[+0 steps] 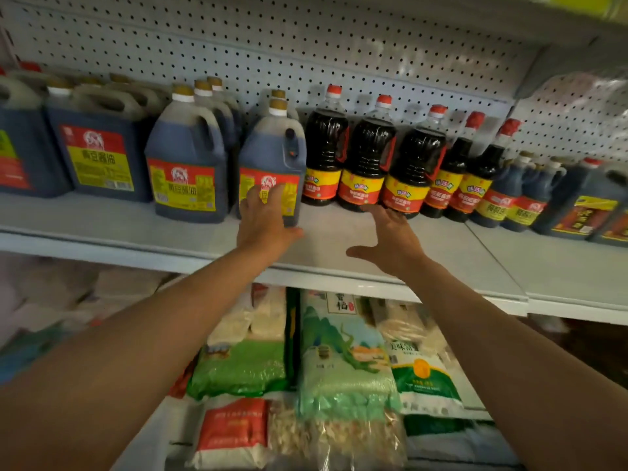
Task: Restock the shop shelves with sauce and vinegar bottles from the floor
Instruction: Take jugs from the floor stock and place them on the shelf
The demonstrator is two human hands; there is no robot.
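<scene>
A white shelf [102,229] carries a row of dark sauce containers. Big soy sauce jugs with gold caps and red-yellow labels fill the left half; one jug [272,147] stands near the middle. My left hand [263,217] lies flat against this jug's label, fingers spread, not wrapped around it. To its right stand tall dark bottles with red caps, among them one bottle [413,164] whose base my right hand [390,232] reaches with open fingers. Neither hand holds anything.
Smaller handled bottles [503,192] and another dark jug [584,202] stand at the right. A pegboard wall [306,45] backs the shelf. Below, bags of rice and grain [343,362] are stacked on a lower shelf.
</scene>
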